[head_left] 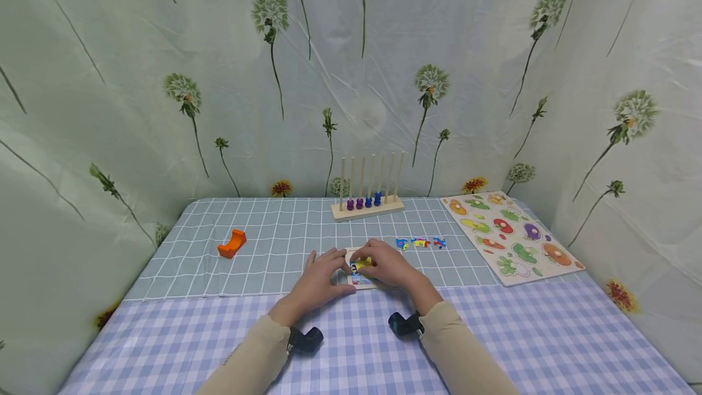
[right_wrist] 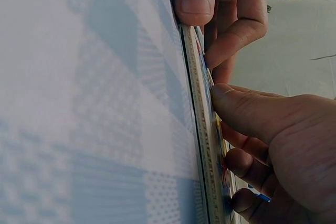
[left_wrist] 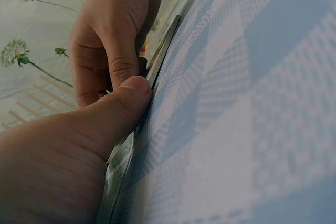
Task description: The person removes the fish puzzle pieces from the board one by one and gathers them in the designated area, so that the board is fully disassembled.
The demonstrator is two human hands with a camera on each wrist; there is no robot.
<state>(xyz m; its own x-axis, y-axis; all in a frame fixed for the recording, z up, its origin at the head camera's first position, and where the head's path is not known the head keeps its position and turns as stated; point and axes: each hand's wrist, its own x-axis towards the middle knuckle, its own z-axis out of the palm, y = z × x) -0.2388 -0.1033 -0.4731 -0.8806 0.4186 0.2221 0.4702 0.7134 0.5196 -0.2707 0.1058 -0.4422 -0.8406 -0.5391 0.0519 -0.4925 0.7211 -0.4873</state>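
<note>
The puzzle board lies flat at the near edge of the grey gridded mat. The left hand grips its near-left corner, thumb against the edge, fingers part-bent. The right hand bends thumb and fingers onto the board's face; whether it pinches a piece cannot be determined. Three loose puzzle pieces lie beyond, to the right. Outward: peg rack behind, vegetable board right, orange block left.

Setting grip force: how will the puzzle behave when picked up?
The puzzle is probably stiff: its edge looks straight. Likely light, since it's small and thin. If tilted, it may shed pieces; three loose pieces lie beyond it.
</note>
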